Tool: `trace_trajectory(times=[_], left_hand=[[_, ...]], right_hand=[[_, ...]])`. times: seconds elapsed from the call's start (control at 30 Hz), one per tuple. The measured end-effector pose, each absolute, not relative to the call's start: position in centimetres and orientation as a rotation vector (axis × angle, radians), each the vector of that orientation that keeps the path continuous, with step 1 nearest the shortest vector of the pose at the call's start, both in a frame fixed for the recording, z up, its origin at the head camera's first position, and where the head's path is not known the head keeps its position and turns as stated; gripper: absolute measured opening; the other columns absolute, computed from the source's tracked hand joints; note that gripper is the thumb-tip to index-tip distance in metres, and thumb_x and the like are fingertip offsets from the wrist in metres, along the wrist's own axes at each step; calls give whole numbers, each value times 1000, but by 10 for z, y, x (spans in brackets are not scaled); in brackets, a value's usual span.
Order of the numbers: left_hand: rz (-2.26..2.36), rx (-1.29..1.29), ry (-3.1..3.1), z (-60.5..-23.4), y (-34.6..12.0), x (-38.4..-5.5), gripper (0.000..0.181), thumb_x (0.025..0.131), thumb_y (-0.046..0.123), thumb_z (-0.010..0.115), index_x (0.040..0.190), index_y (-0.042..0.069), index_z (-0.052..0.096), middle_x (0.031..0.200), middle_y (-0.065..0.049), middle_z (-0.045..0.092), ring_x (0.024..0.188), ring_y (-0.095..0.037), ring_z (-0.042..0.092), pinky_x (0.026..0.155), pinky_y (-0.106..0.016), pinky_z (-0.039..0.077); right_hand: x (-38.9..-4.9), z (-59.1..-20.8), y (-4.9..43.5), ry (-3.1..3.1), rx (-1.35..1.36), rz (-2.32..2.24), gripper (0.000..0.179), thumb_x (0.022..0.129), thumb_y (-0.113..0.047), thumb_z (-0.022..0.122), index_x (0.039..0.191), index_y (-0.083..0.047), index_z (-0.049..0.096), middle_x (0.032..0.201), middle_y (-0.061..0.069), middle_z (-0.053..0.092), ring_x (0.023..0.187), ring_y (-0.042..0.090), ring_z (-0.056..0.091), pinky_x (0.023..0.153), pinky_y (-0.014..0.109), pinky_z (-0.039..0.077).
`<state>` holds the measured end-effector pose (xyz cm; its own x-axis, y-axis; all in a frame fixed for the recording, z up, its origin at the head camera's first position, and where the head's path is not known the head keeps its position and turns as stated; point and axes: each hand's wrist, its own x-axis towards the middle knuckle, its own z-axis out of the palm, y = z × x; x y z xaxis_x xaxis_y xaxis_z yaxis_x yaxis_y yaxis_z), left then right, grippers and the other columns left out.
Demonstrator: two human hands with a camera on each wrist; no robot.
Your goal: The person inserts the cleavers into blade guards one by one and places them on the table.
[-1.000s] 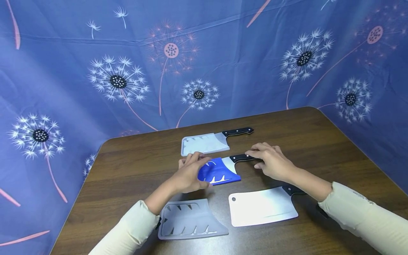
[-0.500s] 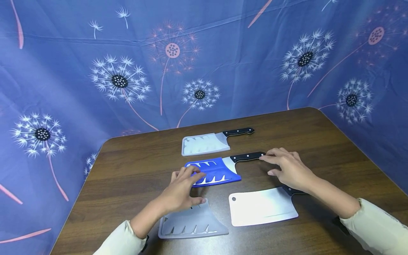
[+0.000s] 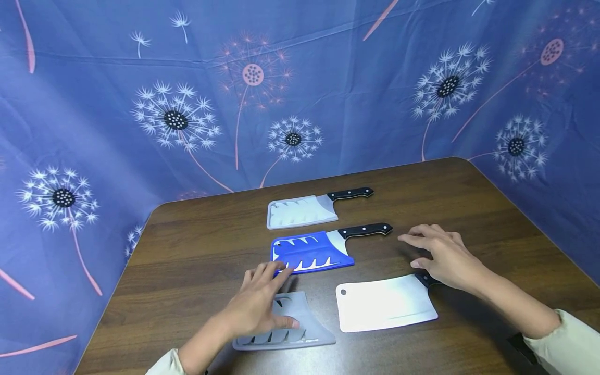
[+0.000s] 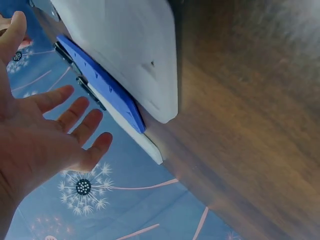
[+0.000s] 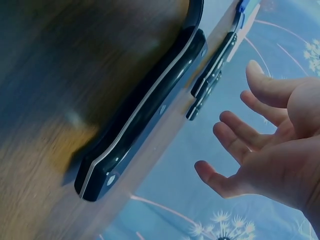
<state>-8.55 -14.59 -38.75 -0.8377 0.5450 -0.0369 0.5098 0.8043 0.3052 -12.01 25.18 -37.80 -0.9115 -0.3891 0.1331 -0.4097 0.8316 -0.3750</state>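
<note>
My left hand (image 3: pixel 255 302) hovers over a grey cleaver sheath (image 3: pixel 311 328) at the table's near side, fingers spread and holding nothing; it hides the sheath's left part. In the left wrist view the fingers stand apart from that sheath. My right hand (image 3: pixel 445 255), relaxed and holding nothing, is above the black handle (image 5: pixel 145 115) of a bare cleaver (image 3: pixel 384 304), covering part of it in the head view. The right wrist view shows a gap between fingers and handle. Behind them lies a cleaver in a blue sheath (image 3: pixel 309 255), its black handle (image 3: pixel 365 230) pointing right.
Farther back lies another cleaver in a pale whitish sheath (image 3: pixel 302 212), handle (image 3: pixel 350 193) to the right. All lie flat on a brown wooden table (image 3: pixel 197 250). A blue dandelion-print cloth (image 3: pixel 356 104) hangs behind the table and along its sides.
My left hand has let go of the blue sheath and moved nearer, over the grey sheath. My right hand has left the blue-sheathed cleaver's handle, moving right and nearer above the bare cleaver's handle.
</note>
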Motion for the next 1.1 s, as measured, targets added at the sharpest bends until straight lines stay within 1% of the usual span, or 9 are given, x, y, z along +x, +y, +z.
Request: trace_trajectory(times=[0.23, 0.4, 0.53, 0.63, 0.83, 0.97, 1.1], left_hand=[[348, 887, 2913, -393, -150, -74, 112, 56, 72, 75, 146, 14, 41, 142, -8, 41, 128, -27, 37, 99, -57, 30], [278, 901, 2923, -396, -150, -67, 118, 53, 78, 72, 147, 15, 39, 141, -9, 42, 127, -29, 39, 98, -59, 31], [223, 858, 2895, -396, -150, -63, 122, 51, 82, 68, 148, 15, 36, 144, -11, 39, 131, -33, 36, 99, -63, 30], [198, 828, 2871, -396, -150, -61, 125, 50, 81, 69, 149, 14, 33, 147, -13, 36, 133, -34, 33, 99, -66, 28], [216, 776, 2825, -399, -148, -58, 130, 47, 72, 77, 152, 13, 27, 149, -14, 33, 134, -35, 32, 97, -69, 27], [238, 757, 2810, -401, -148, -57, 130, 49, 66, 81, 153, 14, 24, 149, -15, 32, 134, -37, 31, 95, -72, 28], [244, 736, 2806, -402, -148, -57, 128, 50, 62, 83, 153, 14, 24, 149, -17, 32, 135, -39, 31, 94, -74, 27]], right_hand=[[-116, -376, 265, -2986, 634, 631, 62, 75, -6, 79, 133, -7, 58, 129, 21, 51, 117, 41, 43, 84, 65, 24], [-111, -377, 273, -3026, 618, 627, 65, 74, -8, 80, 134, -7, 56, 131, 23, 49, 118, 44, 41, 81, 64, 24], [-109, -379, 278, -3051, 619, 632, 68, 73, -6, 80, 136, -7, 54, 132, 23, 48, 120, 45, 39, 81, 65, 24], [-109, -381, 281, -3081, 622, 623, 73, 72, -8, 80, 139, -7, 51, 135, 24, 44, 121, 46, 37, 81, 65, 25], [-106, -386, 286, -3144, 641, 553, 86, 67, -15, 84, 143, -12, 46, 140, 24, 40, 121, 45, 37, 80, 66, 28], [-106, -390, 287, -3148, 650, 532, 87, 65, -16, 85, 143, -14, 46, 138, 24, 41, 120, 45, 38, 80, 67, 28], [-106, -394, 287, -3135, 672, 506, 86, 63, -14, 86, 141, -14, 50, 133, 22, 46, 116, 44, 42, 79, 70, 30]])
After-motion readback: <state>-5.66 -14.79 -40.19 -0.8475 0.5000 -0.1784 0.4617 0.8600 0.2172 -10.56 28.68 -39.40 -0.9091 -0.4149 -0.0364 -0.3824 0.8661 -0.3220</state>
